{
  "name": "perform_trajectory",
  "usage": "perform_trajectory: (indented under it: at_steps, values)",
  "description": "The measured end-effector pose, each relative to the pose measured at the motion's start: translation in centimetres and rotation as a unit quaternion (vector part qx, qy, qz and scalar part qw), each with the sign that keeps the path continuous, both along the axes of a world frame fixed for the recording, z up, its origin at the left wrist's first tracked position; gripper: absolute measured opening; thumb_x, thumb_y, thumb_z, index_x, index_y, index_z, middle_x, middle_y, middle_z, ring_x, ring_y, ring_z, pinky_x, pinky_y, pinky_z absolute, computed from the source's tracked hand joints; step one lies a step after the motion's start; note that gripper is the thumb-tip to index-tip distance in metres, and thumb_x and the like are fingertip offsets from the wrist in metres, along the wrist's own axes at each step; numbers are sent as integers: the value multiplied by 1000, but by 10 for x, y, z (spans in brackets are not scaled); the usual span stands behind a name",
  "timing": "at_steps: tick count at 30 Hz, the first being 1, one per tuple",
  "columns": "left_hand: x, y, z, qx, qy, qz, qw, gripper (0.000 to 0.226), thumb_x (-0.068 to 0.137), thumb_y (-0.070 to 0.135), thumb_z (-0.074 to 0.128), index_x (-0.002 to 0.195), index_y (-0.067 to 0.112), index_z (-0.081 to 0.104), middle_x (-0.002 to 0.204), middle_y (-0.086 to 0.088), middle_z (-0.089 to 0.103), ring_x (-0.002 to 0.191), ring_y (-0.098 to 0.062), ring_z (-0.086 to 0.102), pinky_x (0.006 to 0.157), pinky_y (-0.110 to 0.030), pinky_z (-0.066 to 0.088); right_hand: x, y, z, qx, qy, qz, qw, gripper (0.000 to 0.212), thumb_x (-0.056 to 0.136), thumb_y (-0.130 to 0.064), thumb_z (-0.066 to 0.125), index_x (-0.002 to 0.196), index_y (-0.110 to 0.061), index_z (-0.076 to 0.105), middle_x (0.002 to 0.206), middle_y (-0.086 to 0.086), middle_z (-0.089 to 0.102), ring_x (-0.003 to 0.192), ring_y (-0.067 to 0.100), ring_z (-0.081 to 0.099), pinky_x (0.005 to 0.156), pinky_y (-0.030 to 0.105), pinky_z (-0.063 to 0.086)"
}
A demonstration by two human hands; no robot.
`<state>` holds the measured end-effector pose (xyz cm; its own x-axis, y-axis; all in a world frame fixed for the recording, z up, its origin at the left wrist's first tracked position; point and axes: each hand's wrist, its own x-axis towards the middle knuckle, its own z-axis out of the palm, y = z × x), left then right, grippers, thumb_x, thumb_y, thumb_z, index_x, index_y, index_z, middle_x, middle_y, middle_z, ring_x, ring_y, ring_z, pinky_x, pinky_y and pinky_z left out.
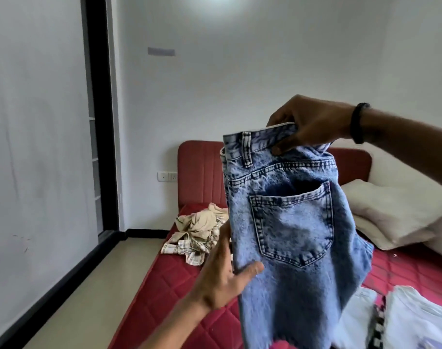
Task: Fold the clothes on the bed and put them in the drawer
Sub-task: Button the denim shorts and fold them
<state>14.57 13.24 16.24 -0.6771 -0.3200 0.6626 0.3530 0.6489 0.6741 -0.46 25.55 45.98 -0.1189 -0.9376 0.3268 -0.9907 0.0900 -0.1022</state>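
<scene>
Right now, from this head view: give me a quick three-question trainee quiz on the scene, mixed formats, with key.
1. True or false: the right hand grips the jeans at the waistband.
2. Multiple choice: where does the left hand touch the jeans? A) at the waistband B) along the left edge, below the level of the back pocket C) nowhere
3. Fill in: the crumpled beige and checked clothes lie on the red ____.

Key:
1. True; the jeans hang from that grip, held up above the mattress.
2. B; its thumb lies on the denim.
3. Mattress, near the headboard.
</scene>
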Motion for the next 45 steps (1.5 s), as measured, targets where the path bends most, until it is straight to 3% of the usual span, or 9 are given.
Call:
perform_trajectory:
  at_steps: [3,9,14,20,27,30,33,39,45]
  values:
    - [-5,2,-29,76,86,98,989,66,87,23,83,134,34,38,115,13,69,99,-15,72,88,-36,60,4,15,5,27,12,-15,999,27,73,-36,90,96,-28,78,81,-12,78,68,11,72,57,23,55]
    - [1,-26,-46,133,-187,-35,973,27,79,22,90,99,15,73,96,9,79,94,-7,74,93,-38,59,7,41,-1,60,3,-16,998,30,63,-38,91,90,-34,80,86,-13,79,80,12,77,74,33,61]
    - [22,-51,-60,190,-288,-76,935,45,81,13,86,124,9,72,124,-1,74,118,-18,69,110,-47,50,-8,35,-15,-2,-51,-61,997,40,60,-51,88,93,-29,78,80,-15,77,69,13,75,60,32,64]
    - [92,-86,-68,281,-391,-206,852,32,87,-5,71,113,12,76,119,-11,75,108,-23,71,96,-35,56,-53,-17,-70,-17,-147,-95,984,55,51,-48,90,97,-22,75,82,9,78,67,34,75,67,66,59]
    - [86,-195,-117,354,-518,-94,773,72,69,22,95,129,2,61,124,-16,72,116,-31,70,94,-39,58,-132,-103,-196,119,-204,-141,962,33,65,-38,91,87,-16,79,69,3,76,57,17,71,61,29,61]
    - [35,-215,-163,262,-591,8,763,80,54,56,96,116,11,72,118,-7,75,111,-23,71,89,-26,57,-193,-129,-293,164,-181,-181,953,38,62,-35,93,92,-17,79,80,5,78,56,1,61,54,14,50]
    - [-11,-201,-232,-10,-616,214,758,99,65,72,83,147,31,45,148,-4,48,137,-32,45,109,-42,41,-216,-147,-389,204,-137,-187,951,68,63,-31,96,124,-13,72,120,11,74,97,17,70,88,29,53]
    - [-26,-81,-308,-178,-508,109,835,105,81,91,40,163,39,1,170,0,-22,154,-27,-27,120,-66,-14,-98,-97,-528,330,-109,138,928,62,62,-80,77,93,-27,67,100,-9,62,89,9,60,80,30,50]
    - [36,-44,-293,-250,-546,82,796,108,85,90,30,162,30,-18,164,0,-37,149,-30,-38,119,-66,-17,-81,-44,-552,243,-55,199,948,19,91,-43,67,101,-29,59,102,-4,58,93,23,57,80,38,52]
